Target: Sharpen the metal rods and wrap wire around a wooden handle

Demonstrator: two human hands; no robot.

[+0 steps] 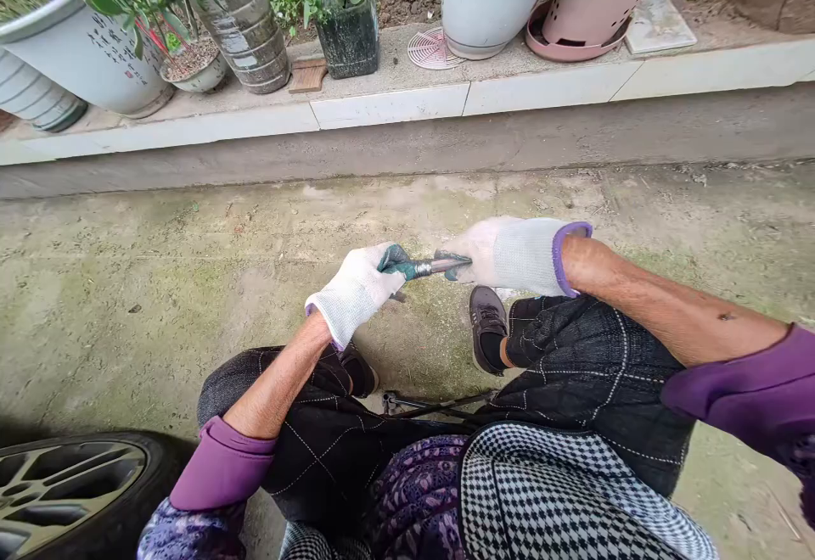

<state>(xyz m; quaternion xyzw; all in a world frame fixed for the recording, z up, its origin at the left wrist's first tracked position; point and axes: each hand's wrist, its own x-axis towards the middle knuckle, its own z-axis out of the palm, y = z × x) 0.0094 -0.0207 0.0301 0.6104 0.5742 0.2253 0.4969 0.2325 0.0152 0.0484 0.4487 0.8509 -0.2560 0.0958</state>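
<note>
Both my hands wear white knit gloves with green coated fingers, and they hold one thin rod-like tool (pixel 439 266) between them over the ground. My left hand (pixel 369 282) is closed around its left part, next to a shiny silver wire-like wrapping (pixel 422 269). My right hand (pixel 503 253) grips the brownish right end, with its fingers pointing left. The tool lies nearly level. Its left end is hidden inside my left glove, so its exact kind does not show.
A tiled ledge (pixel 388 108) runs across the back, with potted plants such as a white pot (pixel 497 0) and a pink pot (pixel 589 0) on it. A car wheel (pixel 70 492) stands at the lower left. My shoe (pixel 488 322) rests on the mossy concrete ground (pixel 159 288).
</note>
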